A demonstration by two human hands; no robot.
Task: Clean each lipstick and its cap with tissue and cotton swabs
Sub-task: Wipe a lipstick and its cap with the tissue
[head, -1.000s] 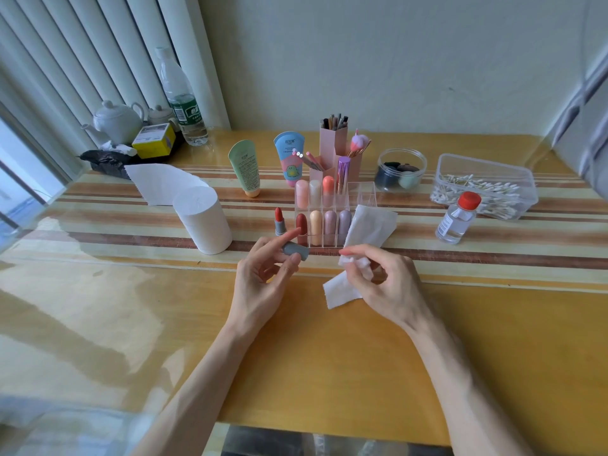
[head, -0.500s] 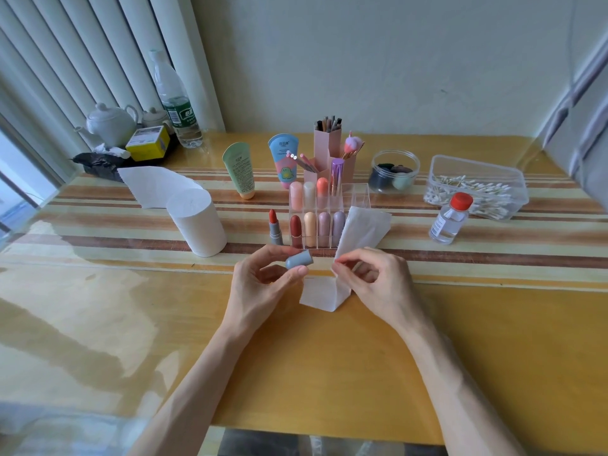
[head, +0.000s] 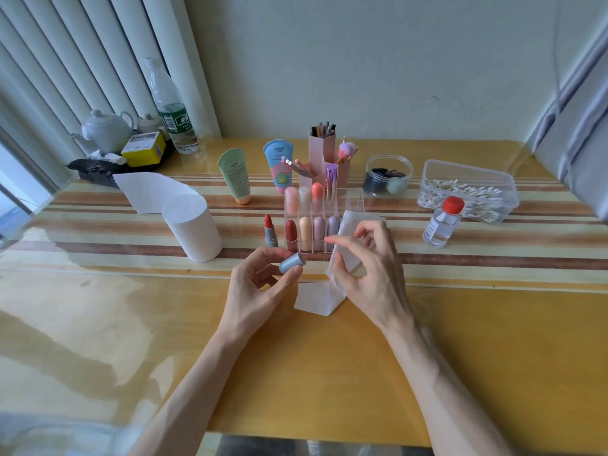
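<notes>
We take this for a room in a home, with one corner serving as a makeshift vanity. The yellow wooden tabletop stands against a plain painted wall, with vertical blinds at a window on the left. A white teapot, a yellow tin and a water bottle sit in the far corner (everyday household things), while cream tubes, a pink brush holder and a clear rack of lipsticks fill the middle.
</notes>
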